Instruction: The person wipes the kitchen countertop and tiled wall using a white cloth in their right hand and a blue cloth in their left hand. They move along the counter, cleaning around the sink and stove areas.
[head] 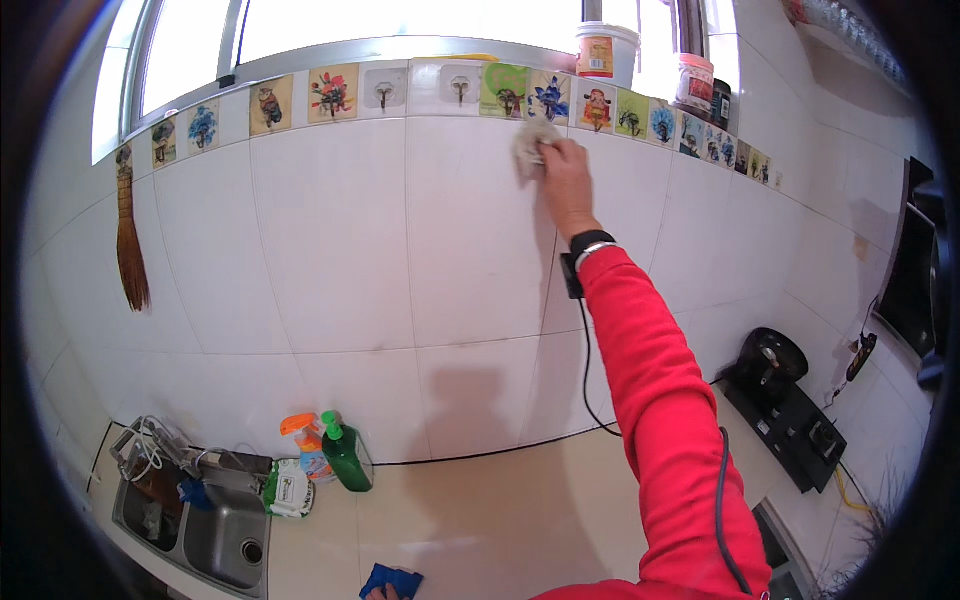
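My right hand is shut on a whitish cloth, pressed to the white wall tiles just below the row of picture hooks. A black band and a metal bracelet circle that wrist, and a cable hangs from a black device there. At the bottom edge of the view, my left hand rests on a folded blue cloth on the countertop; only its fingers show, so its hold cannot be made out.
A double steel sink lies at lower left, beside a wipes packet, an orange-topped spray bottle and a green pump bottle. A hand broom hangs left. Tubs stand on the windowsill. A black gas stove is at right.
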A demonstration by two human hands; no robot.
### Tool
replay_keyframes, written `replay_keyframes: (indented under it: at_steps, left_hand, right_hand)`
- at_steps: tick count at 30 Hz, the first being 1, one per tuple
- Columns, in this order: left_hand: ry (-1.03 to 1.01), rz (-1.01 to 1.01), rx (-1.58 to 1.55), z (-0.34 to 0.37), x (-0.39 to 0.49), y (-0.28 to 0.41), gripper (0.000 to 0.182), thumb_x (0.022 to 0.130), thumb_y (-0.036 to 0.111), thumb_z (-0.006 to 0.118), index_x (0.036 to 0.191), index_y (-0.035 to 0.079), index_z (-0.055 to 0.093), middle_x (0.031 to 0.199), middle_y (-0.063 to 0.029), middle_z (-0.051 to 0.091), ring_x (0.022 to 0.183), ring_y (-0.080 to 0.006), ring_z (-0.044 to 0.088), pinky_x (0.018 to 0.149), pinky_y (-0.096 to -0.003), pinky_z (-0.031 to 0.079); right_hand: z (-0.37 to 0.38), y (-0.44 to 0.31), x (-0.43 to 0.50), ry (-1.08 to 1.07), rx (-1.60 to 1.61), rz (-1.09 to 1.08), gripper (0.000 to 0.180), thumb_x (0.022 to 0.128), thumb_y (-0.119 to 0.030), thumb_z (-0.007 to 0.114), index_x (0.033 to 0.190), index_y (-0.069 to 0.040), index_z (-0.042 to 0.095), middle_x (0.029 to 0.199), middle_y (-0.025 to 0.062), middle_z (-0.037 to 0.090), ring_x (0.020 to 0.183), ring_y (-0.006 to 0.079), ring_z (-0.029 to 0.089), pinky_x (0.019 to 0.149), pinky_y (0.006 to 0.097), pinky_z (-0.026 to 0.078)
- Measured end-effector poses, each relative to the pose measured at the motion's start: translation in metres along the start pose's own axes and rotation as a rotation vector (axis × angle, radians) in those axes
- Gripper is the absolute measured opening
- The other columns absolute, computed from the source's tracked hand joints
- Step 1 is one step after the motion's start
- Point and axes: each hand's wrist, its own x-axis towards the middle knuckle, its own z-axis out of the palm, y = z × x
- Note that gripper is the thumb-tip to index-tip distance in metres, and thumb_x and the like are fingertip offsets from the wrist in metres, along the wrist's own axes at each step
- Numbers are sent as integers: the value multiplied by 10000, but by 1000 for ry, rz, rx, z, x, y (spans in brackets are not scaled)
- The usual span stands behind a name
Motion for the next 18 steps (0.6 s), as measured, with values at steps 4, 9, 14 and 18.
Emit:
replay_keyframes:
  at_steps: [4,9,14,18]
  left_hand:
    - [61,41,121,-9,-5,14,544,881,323,638,1323,18,553,1254,-270,560,1151,-458,534,950,-570,442]
    - [137,46,131,-23,-5,44,396,881,254,638,1187,3,611,1119,-249,600,1042,-440,573,873,-548,476]
    - [89,42,143,-12,-8,80,412,883,263,638,1201,2,610,1123,-250,597,1036,-438,574,874,-542,476]
    - [76,40,141,4,-15,114,422,884,266,638,1210,0,608,1125,-252,595,1028,-438,575,870,-542,477]
  right_hand:
    - [-9,25,-14,21,-21,108,265,806,-1,614,1055,-54,688,1047,115,605,993,330,563,871,393,498]
    - [8,14,-14,26,94,-101,311,785,9,612,1085,-51,673,1059,98,588,1000,317,558,863,385,510]
    - [-14,59,-9,5,113,-234,315,772,12,628,1077,-49,674,1047,92,593,988,308,563,849,378,516]
    - [-31,122,-17,25,58,-169,285,777,-41,626,1057,-56,681,1043,103,595,993,309,558,865,378,507]
